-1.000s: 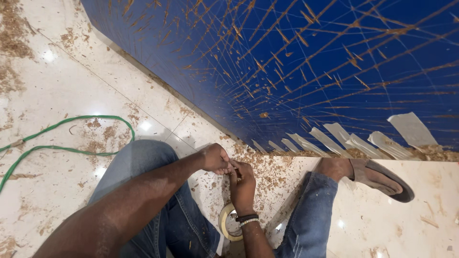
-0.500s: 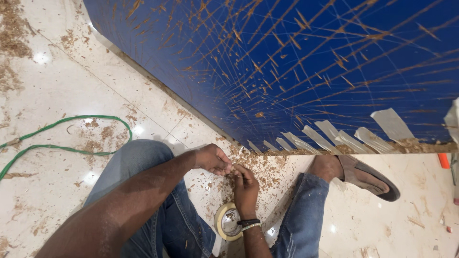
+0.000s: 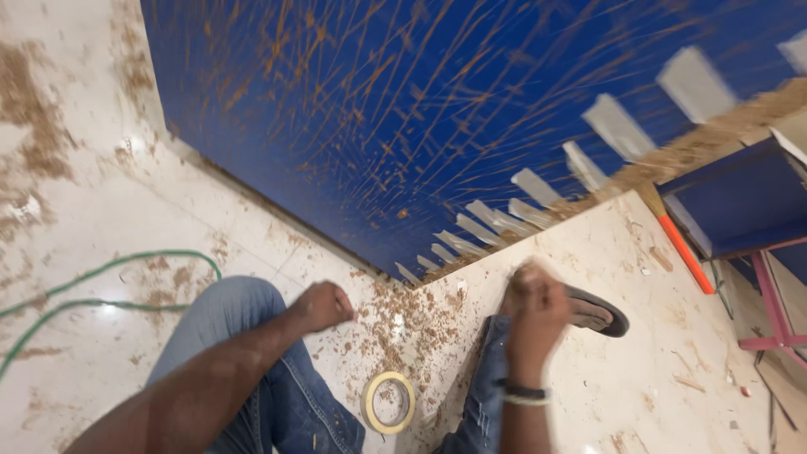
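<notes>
Masking tape roll (image 3: 388, 402), bottom centre of the head view, flat on dusty marble floor (image 3: 109, 210) between denim knees: light, stiff ring, likely easiest gripped by its rim. Left hand (image 3: 322, 305) fisted, fingers together, empty-looking. Right hand (image 3: 538, 307) blurred; fingers indeterminate. Blue laminate board (image 3: 420, 101) fills upper frame, taped along its edge.

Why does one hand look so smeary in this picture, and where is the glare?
In the head view, the raised right hand is motion-blurred, while the fisted left hand is sharper; the pale glossy stone floor shows bright glare spots, and the white tape strips along the blue board smear slightly.
</notes>
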Tool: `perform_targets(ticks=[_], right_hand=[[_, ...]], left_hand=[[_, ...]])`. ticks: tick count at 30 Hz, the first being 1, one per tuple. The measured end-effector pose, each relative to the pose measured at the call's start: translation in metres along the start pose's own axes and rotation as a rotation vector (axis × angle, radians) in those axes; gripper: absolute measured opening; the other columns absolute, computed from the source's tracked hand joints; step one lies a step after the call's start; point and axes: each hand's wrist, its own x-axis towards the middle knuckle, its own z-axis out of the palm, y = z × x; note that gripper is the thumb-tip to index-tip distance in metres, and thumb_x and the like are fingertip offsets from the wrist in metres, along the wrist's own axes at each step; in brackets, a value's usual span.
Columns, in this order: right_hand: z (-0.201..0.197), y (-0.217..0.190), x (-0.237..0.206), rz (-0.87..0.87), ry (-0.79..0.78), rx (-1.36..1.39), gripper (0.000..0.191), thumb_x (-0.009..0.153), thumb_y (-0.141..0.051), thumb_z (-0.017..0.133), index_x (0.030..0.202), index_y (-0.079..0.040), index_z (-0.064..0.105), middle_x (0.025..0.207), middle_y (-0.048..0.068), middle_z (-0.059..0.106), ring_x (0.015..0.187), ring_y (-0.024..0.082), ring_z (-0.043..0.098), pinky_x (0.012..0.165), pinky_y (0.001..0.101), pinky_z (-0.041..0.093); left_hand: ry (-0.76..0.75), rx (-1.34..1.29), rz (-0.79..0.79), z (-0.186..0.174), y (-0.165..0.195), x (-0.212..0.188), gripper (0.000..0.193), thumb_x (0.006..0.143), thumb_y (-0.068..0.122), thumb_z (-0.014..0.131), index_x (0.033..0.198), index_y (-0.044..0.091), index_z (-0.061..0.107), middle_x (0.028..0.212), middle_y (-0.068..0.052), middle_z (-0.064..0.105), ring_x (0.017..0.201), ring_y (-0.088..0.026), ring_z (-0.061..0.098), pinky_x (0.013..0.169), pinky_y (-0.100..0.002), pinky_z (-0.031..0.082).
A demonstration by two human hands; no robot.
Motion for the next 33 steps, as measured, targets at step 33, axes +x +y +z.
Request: perform_targets(ticks=[33], right_hand=[[-0.109, -0.195, 0.252, -0.518, -0.009, 0.852, 0.032, 0.111, -0.023, 0.08, 0.1, -0.01, 0.054, 0.081, 0.003, 0.058, 0.07, 0.011, 0.054, 0.063, 0.0214, 0.045]], left_hand=[[-0.092, 0.31, 0.048, -0.022, 0.028, -0.098, 0.023, 0.084, 0.037, 0.075, 0.081, 0.015, 0.068, 0.092, -0.007, 0.073, 0.093, -0.024, 0.073, 0.087, -0.039, 0.059]])
